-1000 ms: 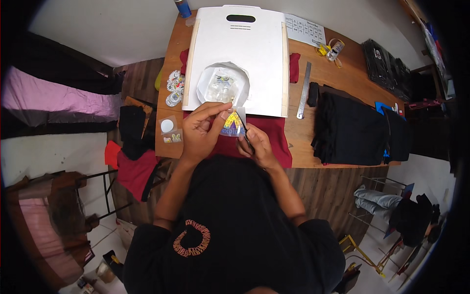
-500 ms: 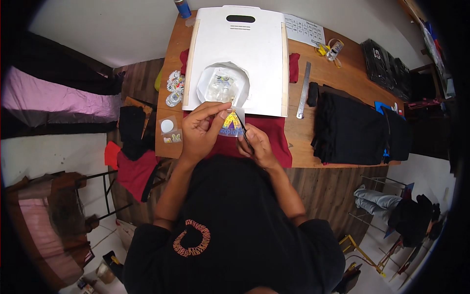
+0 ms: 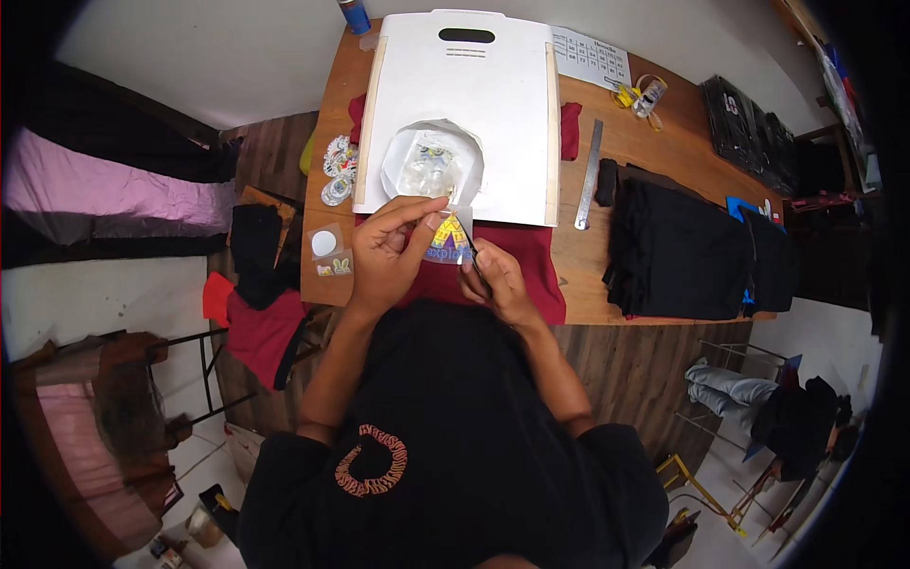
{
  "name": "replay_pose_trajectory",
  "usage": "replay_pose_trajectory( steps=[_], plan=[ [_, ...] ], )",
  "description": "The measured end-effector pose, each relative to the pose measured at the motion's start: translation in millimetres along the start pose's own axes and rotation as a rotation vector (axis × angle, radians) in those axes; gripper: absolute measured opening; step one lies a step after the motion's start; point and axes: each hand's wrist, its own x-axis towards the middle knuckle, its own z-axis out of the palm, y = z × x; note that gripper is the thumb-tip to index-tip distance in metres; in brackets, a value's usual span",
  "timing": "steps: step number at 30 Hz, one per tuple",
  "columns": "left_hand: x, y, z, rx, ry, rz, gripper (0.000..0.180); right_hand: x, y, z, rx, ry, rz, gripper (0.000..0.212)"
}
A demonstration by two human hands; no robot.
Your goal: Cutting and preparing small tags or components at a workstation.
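My left hand is closed, pinching the upper edge of a clear film piece with a printed design between thumb and fingertips. The print is a yellow and purple peaked shape above blue lettering. On the film's right side, my right hand is closed around small dark scissors, their slim blade slanting up along the print. Fingers cover most of the handles. Just beyond my fingertips, a white paper-lined bowl set in a white board holds clear film scraps. Dark red cloth lies beneath my hands.
On the wooden table, round stickers and small film pieces lie left of the board. To its right are a metal ruler and a stack of black cloth. A blue can stands at the back left.
The scissors and my right hand have shifted very slightly along the film's right side. My left hand keeps the film in nearly the same place.
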Motion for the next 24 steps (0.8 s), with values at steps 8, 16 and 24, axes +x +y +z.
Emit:
replay_pose_trajectory(
  steps=[8,16,24],
  plan=[
    [-1,-4,2,-0.024,-0.004,-0.015,0.022,0,6,-1,0.042,0.013,-0.045,0.038],
    [-3,-4,6,-0.038,0.035,-0.013,0.022,3,4,7,0.062,0.03,-0.06,0.041],
    [-6,-2,7,0.012,0.029,0.01,0.021,6,-1,14,0.064,0.04,-0.074,0.046]
  ],
)
